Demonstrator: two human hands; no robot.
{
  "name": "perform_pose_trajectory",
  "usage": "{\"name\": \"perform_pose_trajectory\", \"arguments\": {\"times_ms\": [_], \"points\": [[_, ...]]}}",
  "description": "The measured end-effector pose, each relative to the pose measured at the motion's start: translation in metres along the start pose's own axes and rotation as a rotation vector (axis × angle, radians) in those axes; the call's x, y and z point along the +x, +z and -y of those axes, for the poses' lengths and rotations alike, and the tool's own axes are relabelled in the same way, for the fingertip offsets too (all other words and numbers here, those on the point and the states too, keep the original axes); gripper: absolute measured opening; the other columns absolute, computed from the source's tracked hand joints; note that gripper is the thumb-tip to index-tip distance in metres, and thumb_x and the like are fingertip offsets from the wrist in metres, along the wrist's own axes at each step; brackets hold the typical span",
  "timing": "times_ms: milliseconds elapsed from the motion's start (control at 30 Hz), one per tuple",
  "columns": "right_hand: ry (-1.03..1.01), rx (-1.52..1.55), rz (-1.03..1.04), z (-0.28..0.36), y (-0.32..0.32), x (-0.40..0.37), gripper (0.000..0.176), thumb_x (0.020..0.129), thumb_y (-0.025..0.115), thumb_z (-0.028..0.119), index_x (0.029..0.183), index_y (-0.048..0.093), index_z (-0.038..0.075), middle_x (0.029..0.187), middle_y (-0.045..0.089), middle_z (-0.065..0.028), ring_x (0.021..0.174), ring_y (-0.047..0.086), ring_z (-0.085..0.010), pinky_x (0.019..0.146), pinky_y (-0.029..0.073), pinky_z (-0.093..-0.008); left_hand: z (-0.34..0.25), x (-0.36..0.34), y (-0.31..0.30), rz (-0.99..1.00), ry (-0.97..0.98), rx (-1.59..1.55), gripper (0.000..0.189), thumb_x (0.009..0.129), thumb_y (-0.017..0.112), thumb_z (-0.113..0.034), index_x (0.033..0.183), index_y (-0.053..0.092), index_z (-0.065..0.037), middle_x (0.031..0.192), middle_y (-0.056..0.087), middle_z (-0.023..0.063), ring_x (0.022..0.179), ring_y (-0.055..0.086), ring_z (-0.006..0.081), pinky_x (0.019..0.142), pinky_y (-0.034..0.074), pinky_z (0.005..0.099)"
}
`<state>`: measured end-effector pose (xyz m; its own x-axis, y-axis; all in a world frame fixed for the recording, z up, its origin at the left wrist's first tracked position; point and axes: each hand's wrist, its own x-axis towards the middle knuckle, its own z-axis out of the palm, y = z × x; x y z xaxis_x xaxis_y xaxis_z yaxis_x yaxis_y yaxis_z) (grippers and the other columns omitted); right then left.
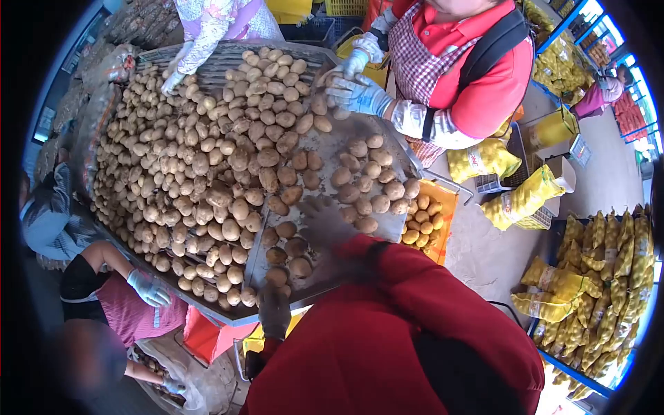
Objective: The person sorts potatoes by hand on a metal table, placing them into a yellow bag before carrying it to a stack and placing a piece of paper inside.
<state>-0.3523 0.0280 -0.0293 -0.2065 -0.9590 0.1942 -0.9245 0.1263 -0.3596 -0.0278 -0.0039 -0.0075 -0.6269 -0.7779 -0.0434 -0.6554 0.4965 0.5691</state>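
Hands, 2, both in grey. Right hand [324, 220]: at centre, blurred, palm down and fingers spread wide over the metal worktop [332, 146], nothing in its grasp; whether it touches the metal cannot be made out. Left hand [274, 312]: at 7 o'clock, over the near rim, fingers toward the potatoes; its grip, and any item in it, cannot be made out.

Potatoes, loose:
- Main heap [200, 162], 9 to 10 o'clock, well over 100, too many to count.
- Right-side group [380, 203], about 16, at 2 to 3 o'clock of the right hand.
- Near group [300, 268], about 7, between the 2 hands, at 12 o'clock of the left.

Orange bin [447, 236], 1, between 3 and 4 o'clock, part filled with potatoes.

Yellow sacks, filled, 2: upper sack [483, 160] and lower sack [523, 197], 2 to 3 o'clock. Stack of net sacks [609, 270], 1, between 3 and 4 o'clock, uncounted.

Other people, 5: person in checked apron [432, 59], 1 o'clock, 2 gloved hands together; 1 each at 2, 8, 9 and 11 o'clock.
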Motion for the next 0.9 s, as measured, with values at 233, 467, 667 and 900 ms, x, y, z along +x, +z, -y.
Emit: {"name": "perform_pose_trajectory", "arguments": {"times_ms": [233,467,667,900], "points": [[0.355,-0.038,0.243,-0.059,-0.039,-0.076,0.025,0.087,0.071,0.037,0.103,0.074,0.018,0.138,0.053,-0.0153,0.127,0.052,-0.0404,0.099,0.049,-0.053,-0.037,0.017,0.0,0.116,-0.036,0.251,0.094,0.092,0.069,-0.05,0.16,0.025,-0.001,0.129,0.061,0.0307,0.115,0.06,0.0476,0.092,0.052,0.0528],[0.466,0.018,-0.046,-0.052,-0.099,-0.139,0.022,0.085,0.071,0.032,0.1,0.073,0.016,0.123,0.061,-0.0128,0.114,0.059,-0.0374,0.093,0.05,-0.0497,-0.057,0.057,0.034,0.328,-0.144,0.107,0.084,0.098,0.059,-0.044,0.163,0.019,-0.009,0.107,0.071,0.0296,0.093,0.069,0.0488,0.077,0.053,0.0557],[-0.125,0.221,0.527,0.021,-0.093,-0.09,0.023,0.086,0.065,0.034,0.096,0.073,0.014,0.108,0.066,-0.0099,0.111,0.061,-0.0297,0.092,0.046,-0.0477,-0.098,0.131,0.063,0.42,0.11,-0.194,0.054,0.101,0.056,-0.029,0.152,0.046,-0.016,0.108,0.073,0.0243,0.096,0.07,0.044,0.08,0.054,0.0521],[-0.276,0.056,0.127,0.006,-0.025,-0.093,0.035,0.085,0.063,0.036,0.112,0.068,0.014,0.121,0.064,-0.0094,0.125,0.056,-0.0274,0.107,0.039,-0.0527,-0.125,0.149,0.021,0.14,0.12,-0.306,0.035,0.1,0.062,-0.018,0.134,0.065,-0.007,0.111,0.074,0.0194,0.107,0.072,0.0333,0.09,0.057,0.0394]]}}
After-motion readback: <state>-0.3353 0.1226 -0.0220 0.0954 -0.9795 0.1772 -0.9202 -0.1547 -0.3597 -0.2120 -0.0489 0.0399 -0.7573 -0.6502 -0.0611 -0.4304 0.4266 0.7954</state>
